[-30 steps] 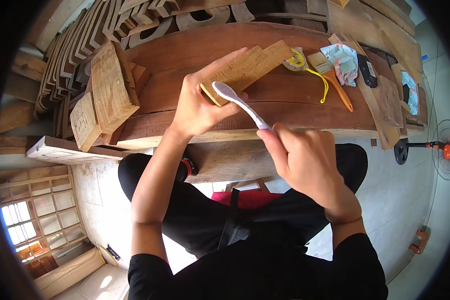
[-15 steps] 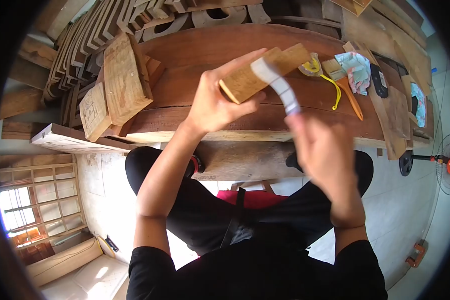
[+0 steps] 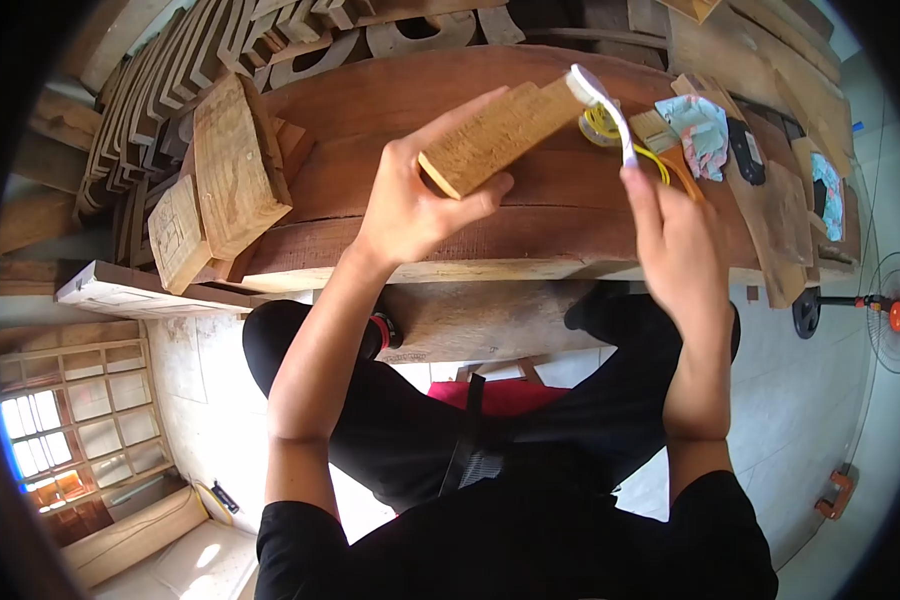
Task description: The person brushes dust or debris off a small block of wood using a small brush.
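Observation:
My left hand (image 3: 410, 205) is wrapped round the near left end of a wooden block (image 3: 500, 135), which it holds tilted above the reddish-brown workbench (image 3: 360, 115). A stepped notch shows along the block's far edge. In my right hand (image 3: 685, 245) is a white toothbrush (image 3: 622, 132), gripped by the lower handle. Its bristle head is right at the far right end of the block. Behind the toothbrush lie a yellow tape measure (image 3: 600, 122) and a paintbrush (image 3: 656, 130), whose orange handle is partly hidden by my right hand.
Thick wood pieces (image 3: 235, 165) stand at the bench's left. To the right lie a crumpled patterned cloth (image 3: 698, 130), a black device (image 3: 745, 152) and boards (image 3: 780, 215). Curved wooden parts (image 3: 425, 35) line the back. A fan (image 3: 895, 317) stands at far right.
The toothbrush has moved up and right, from the middle of the block's face to its far right end. My left hand still holds the block, shifted slightly left.

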Demonstrator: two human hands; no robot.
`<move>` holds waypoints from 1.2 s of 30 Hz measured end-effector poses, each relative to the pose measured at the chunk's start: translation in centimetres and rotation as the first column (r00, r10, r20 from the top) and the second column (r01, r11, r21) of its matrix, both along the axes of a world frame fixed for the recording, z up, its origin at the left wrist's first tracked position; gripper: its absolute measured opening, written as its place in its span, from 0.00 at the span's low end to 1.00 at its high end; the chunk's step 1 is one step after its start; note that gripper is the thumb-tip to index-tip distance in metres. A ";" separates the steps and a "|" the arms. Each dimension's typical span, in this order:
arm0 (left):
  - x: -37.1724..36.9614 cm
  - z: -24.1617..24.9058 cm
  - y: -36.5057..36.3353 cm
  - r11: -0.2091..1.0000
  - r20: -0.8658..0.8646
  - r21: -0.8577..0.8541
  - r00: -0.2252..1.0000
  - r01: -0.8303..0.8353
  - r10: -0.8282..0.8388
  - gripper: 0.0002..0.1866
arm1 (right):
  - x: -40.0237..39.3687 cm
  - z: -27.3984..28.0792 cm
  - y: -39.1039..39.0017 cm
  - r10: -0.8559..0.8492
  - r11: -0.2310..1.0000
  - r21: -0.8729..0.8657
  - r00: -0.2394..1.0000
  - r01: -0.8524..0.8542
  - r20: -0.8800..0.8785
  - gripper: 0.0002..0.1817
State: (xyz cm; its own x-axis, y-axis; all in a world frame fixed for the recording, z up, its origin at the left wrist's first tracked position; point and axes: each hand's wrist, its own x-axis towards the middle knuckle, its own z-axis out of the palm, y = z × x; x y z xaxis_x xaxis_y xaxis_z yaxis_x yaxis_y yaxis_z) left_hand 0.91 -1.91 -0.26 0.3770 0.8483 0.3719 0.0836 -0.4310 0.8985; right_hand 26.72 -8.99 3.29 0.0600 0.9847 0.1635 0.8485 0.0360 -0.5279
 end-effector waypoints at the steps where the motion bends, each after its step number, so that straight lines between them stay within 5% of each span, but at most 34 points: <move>1: 0.0 -0.2 0.1 1.000 0.006 0.026 1.000 0.013 -0.014 0.40 | -1.0 0.4 -1.1 0.074 0.997 -0.017 0.996 -0.073 0.041 0.24; 3: -0.3 -0.5 0.4 0.996 0.011 0.055 0.997 0.070 -0.071 0.39 | -3.2 -0.2 -3.4 0.279 0.958 0.044 0.956 -0.284 0.089 0.17; 4: -0.3 -0.5 0.5 0.998 0.014 0.021 0.998 0.061 -0.061 0.40 | -3.4 -0.8 -3.3 0.330 0.938 0.073 0.937 -0.339 0.111 0.22; 6: -0.1 -0.2 0.3 0.998 0.020 -0.053 0.999 0.030 -0.029 0.40 | -1.8 -0.7 -1.1 0.104 0.991 -0.075 0.989 -0.112 -0.109 0.32; 8: 0.0 0.1 0.0 0.999 0.025 -0.044 0.999 0.024 -0.023 0.39 | -0.7 -0.2 0.4 0.004 0.997 0.072 0.999 -0.007 0.049 0.33; 10: 0.1 0.0 -0.1 1.000 0.027 -0.006 0.999 0.030 -0.029 0.39 | -3.3 -0.4 -2.1 0.109 0.994 -0.001 0.992 -0.109 0.064 0.29; 12: -0.2 -0.4 0.2 0.998 0.034 -0.008 0.998 0.061 -0.061 0.38 | -4.8 -2.7 -3.1 0.346 0.862 0.332 0.923 -0.384 0.169 0.27; 14: -0.2 0.2 0.0 0.997 0.001 -0.068 0.999 0.041 -0.041 0.38 | -3.3 0.0 -2.4 0.201 0.979 0.024 0.978 -0.202 0.058 0.28; 16: -0.2 0.4 -0.3 0.997 -0.014 -0.068 1.000 0.023 -0.024 0.39 | -1.8 -0.5 -0.3 0.096 0.981 0.171 0.995 -0.090 -0.025 0.30; 18: 0.0 0.1 -0.3 0.999 -0.001 -0.025 1.000 0.031 -0.031 0.38 | -3.2 -0.7 -2.3 0.117 0.992 0.030 0.991 -0.119 0.063 0.28; 20: -0.1 -0.1 -0.2 0.999 0.023 -0.036 0.999 0.035 -0.034 0.38 | -4.9 -1.8 -3.6 0.314 0.918 0.214 0.942 -0.333 0.120 0.29; 23: 0.0 0.4 -0.2 0.997 0.002 -0.075 1.000 0.027 -0.026 0.38 | -2.7 -0.2 -1.7 0.094 0.995 -0.043 0.996 -0.094 -0.011 0.32; 26: 0.0 0.2 -0.1 0.999 0.013 -0.027 1.000 0.021 -0.021 0.38 | -1.9 -0.6 -1.1 0.034 0.999 0.024 0.998 -0.033 -0.049 0.32; 28: -0.2 0.0 -0.1 0.998 0.024 -0.041 0.999 0.042 -0.041 0.37 | -4.0 -1.2 -3.3 0.223 0.973 0.035 0.969 -0.228 0.108 0.32; 29: -0.2 0.1 -0.1 0.997 0.026 -0.064 0.999 0.038 -0.036 0.38 | -4.7 -2.0 -3.3 0.331 0.904 0.253 0.939 -0.344 0.092 0.32; 32: -0.2 0.2 -0.2 0.996 0.020 -0.087 1.000 0.020 -0.018 0.38 | -1.8 -0.8 -1.4 0.131 0.984 -0.107 0.987 -0.141 -0.091 0.30; 33: 0.1 0.2 -0.3 0.998 0.014 -0.060 1.000 0.004 -0.004 0.38 | -1.0 0.9 -0.3 0.016 0.977 -0.212 1.000 -0.019 -0.016 0.30; 34: 0.2 0.2 -0.3 0.999 0.011 -0.029 1.000 -0.013 0.014 0.39 | -0.3 0.2 0.0 0.022 0.999 -0.050 0.999 -0.020 0.034 0.32; 36: 0.1 -0.1 -0.3 1.000 0.008 -0.011 1.000 -0.010 0.010 0.39 | -2.3 -0.4 -1.9 0.059 0.990 -0.124 0.998 -0.059 -0.008 0.27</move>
State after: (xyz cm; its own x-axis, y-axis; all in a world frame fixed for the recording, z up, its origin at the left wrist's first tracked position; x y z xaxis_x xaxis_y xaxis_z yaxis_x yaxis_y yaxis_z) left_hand 1.00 -2.19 -0.39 0.3655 0.8562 0.3652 0.0805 -0.4200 0.9039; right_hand 24.44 -10.91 2.89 0.0018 0.9992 0.0394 0.8448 0.0195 -0.5348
